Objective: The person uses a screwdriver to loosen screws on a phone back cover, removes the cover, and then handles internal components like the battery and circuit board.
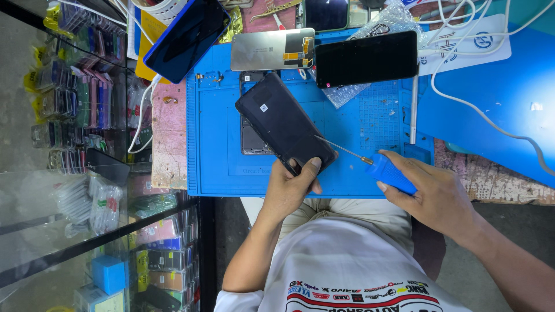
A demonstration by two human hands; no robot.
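My left hand point(292, 188) grips the near end of a black phone back cover point(283, 121), held tilted over the blue work mat point(219, 150). Under the cover lies an opened phone body point(251, 141). My right hand point(430, 193) holds a blue-handled screwdriver point(388, 172); its thin metal shaft points left and its tip touches the cover's right edge near my left thumb.
A black phone point(366, 58), a grey display panel point(272, 49) and bubble wrap lie at the mat's far edge. A blue phone point(186, 37) leans at upper left with white cables. A metal rod point(413, 110) lies on the mat's right. Glass shelves of phone cases stand left.
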